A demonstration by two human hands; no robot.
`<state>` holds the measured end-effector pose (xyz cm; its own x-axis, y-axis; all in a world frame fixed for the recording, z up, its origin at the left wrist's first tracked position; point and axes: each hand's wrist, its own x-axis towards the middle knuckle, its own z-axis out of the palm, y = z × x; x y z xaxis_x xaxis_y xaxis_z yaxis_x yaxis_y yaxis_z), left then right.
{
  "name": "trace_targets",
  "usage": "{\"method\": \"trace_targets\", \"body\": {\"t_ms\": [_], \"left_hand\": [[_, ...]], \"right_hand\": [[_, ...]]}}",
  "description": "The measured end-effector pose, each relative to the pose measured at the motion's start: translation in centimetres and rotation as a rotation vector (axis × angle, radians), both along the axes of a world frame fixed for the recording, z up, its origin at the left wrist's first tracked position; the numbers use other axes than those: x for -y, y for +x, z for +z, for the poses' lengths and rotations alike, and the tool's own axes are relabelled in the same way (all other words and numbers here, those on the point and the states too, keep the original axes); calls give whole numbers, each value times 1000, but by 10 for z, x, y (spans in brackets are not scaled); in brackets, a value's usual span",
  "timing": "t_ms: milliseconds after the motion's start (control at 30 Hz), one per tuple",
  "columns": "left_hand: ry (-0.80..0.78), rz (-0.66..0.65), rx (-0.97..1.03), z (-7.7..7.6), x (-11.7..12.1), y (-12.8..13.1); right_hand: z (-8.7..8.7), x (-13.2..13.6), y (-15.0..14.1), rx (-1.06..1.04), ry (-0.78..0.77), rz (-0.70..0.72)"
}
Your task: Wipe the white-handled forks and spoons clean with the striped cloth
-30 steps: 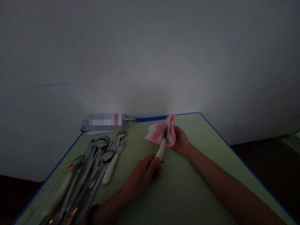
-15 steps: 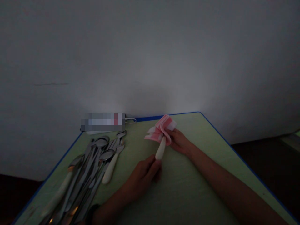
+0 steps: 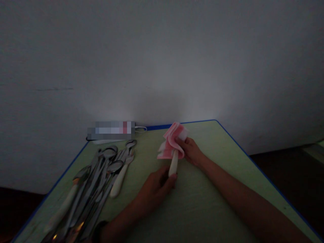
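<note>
Your left hand (image 3: pixel 158 185) is gripping a white-handled utensil (image 3: pixel 173 165) out front, your right hand (image 3: pixel 191 151) pinching pink-and-white striped cloth (image 3: pixel 173 137) over its hidden end; wiping's seemingly underway, silvery metal cutlery (image 3: pixel 94 189) lying leftward, finished or waiting unclear

Cutlery (image 3: pixel 92 189) lies heaped on a blue-edged green table (image 3: pixel 199 209).

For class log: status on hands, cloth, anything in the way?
Left hand grips white handle. Right hand holds striped cloth over its far end. Cutlery pile left, blocking neither.
</note>
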<state>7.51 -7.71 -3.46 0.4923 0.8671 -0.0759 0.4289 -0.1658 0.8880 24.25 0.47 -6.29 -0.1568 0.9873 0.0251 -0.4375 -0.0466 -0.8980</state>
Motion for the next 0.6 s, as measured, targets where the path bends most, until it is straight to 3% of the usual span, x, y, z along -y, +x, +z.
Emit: {"method": "trace_targets", "body": {"t_ms": [100,300,400,600], "left_hand": [[24,25,-20,1,0,0],[-65,69,52,5,-1,1],[-130,93,102,5,-2,1],[-137,122,218,-1,-1,0]], "right_hand": [[-2,0,-1,53,8,8],[6,-7,5,-381,-193,113],[7,-9,10,-473,-249,160],[8,-12,13,-511,-342,66]]}}
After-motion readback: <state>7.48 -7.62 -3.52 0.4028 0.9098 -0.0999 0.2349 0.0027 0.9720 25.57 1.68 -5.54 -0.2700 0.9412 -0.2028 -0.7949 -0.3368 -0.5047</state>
